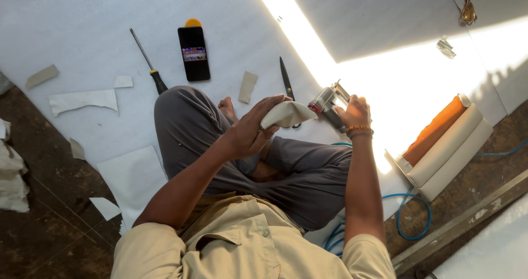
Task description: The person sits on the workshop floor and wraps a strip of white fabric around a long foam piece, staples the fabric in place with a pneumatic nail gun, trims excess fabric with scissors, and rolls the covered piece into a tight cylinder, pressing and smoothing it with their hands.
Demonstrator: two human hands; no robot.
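Fingers of the left hand [250, 130] curl around a pale folded piece [286, 114]. Just beside the piece, the right hand [352, 113] grips a staple gun [328, 102]. Scissors [286, 81] lie behind the piece.

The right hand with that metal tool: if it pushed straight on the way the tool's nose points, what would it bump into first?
Probably nothing close: the right hand aims the air stapler up-right over the sunlit white sheet. The way looks free, though depth is unclear.
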